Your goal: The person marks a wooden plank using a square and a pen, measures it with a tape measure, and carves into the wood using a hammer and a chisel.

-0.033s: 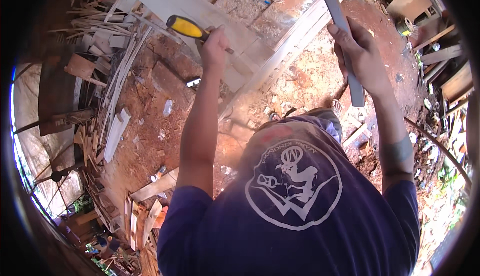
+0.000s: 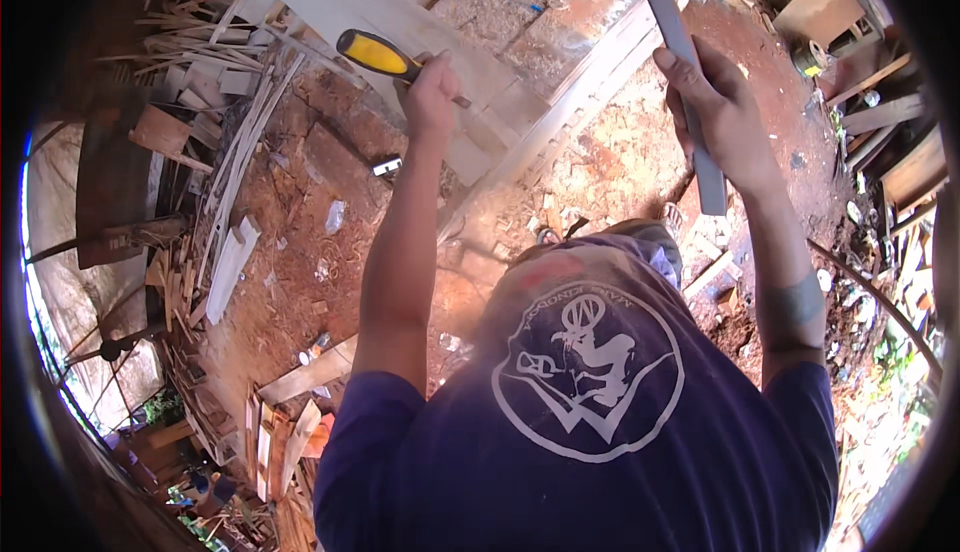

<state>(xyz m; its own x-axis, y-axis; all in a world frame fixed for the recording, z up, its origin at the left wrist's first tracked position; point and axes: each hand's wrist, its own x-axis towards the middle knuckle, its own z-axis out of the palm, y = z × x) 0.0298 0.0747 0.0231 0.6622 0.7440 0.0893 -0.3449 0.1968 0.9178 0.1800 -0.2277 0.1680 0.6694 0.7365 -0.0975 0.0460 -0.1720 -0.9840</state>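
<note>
Currently my left hand (image 2: 432, 87) is closed around a tool with a yellow-and-black handle (image 2: 375, 54), the handle projecting toward ten o'clock from my fist; the working end is hidden behind my fingers, so I cannot tell what kind of tool it is. My right hand (image 2: 722, 117) is clamped on a long grey strip (image 2: 682, 47), which runs from the twelve o'clock rim down past my palm and ends just below it, tilted slightly from upright. Both hands are well apart, one at eleven o'clock and one at one o'clock of the view.

Between and beyond the hands lies a pale wooden board structure (image 2: 520, 102), slanting from eleven o'clock toward the centre over red earth (image 2: 320, 252). A heap of timber offcuts (image 2: 215, 102) occupies the nine to ten o'clock sector, with further planks (image 2: 300, 377) at seven o'clock. A small light-coloured block (image 2: 386, 165) rests on the ground just below my left forearm. My purple shirt (image 2: 560, 452), bearing a white round emblem, fills the six o'clock area. Assorted wooden boxes and boards (image 2: 900, 162) stand at two to three o'clock.
</note>
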